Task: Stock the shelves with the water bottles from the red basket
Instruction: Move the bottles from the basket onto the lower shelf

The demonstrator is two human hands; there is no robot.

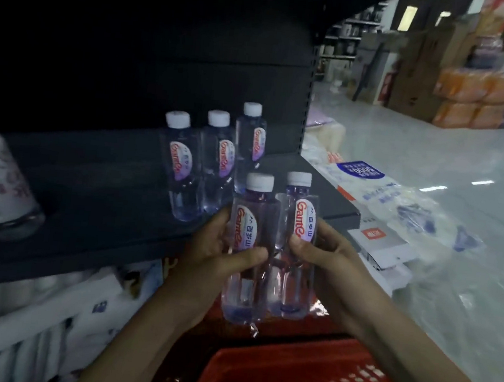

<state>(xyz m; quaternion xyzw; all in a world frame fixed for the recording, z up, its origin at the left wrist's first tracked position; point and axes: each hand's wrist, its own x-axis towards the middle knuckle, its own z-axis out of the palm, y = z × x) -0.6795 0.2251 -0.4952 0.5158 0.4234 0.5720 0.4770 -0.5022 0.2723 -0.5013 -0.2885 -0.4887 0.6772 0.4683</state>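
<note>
Both hands are full. Our left hand (207,257) has fingers and thumb wrapped round the left bottle (248,230), and our right hand (327,259) grips the right bottle (298,226). The two bottles are upright, caps up, pressed side to side, with scraps of clear wrap clinging to them. We're holding the pair just in front of the shelf (107,177), at its front edge near the right end, directly above the red basket (303,377).

So where do we stand? The three shelved bottles (219,163) already line up close together toward the right end. By our reckoning that makes three done, with two more a short lift away from joining them. Plenty of bare shelf stretches off to the left, where a blurred container (2,182) sits near the left edge.

What's left in the basket? Only part of it shows, and we cannot tell whether more bottles wait inside.
</note>
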